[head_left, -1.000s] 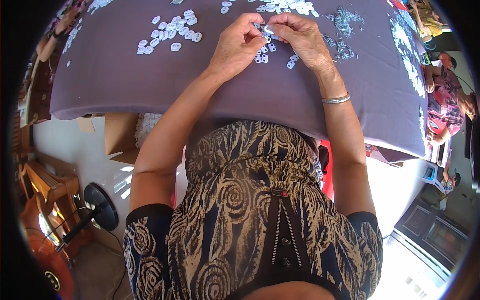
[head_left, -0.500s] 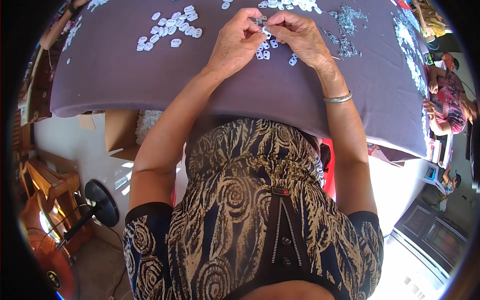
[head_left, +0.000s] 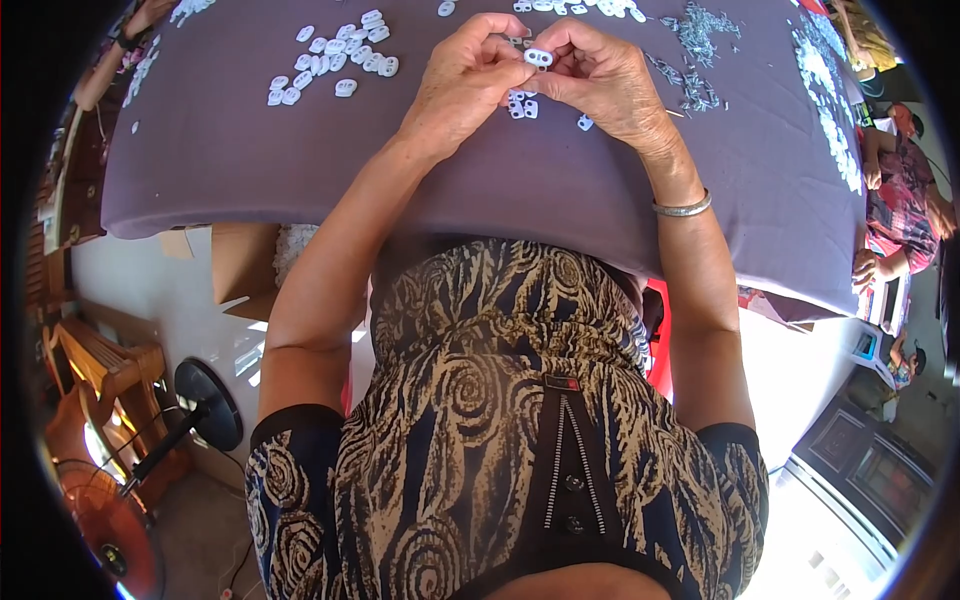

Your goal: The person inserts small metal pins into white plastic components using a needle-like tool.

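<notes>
Between the fingertips of both hands is a small white oval two-hole cord lock piece [head_left: 538,58], its two dark holes facing up. My left hand [head_left: 462,88] pinches it from the left with thumb and forefinger. From the other side, my right hand [head_left: 612,88], with a silver bangle on its wrist, closes thumb and fingers around it. Several similar white two-hole pieces [head_left: 523,106] lie on the cloth just below the fingers, partly hidden by the hands. A single one [head_left: 585,122] rests apart, under my right hand.
Purple-grey cloth [head_left: 300,165] covers the table. White oval pieces [head_left: 345,50] lie scattered on the left, with more at the far edge. Small metal springs [head_left: 700,45] are heaped at right. Other people sit along both sides. A fan [head_left: 105,530] stands on the floor at lower left.
The cord lock piece has turned so both holes now face up, and has risen slightly. My hands shift a little around it. The right-hand co-worker's hand has drawn back from the table edge.
</notes>
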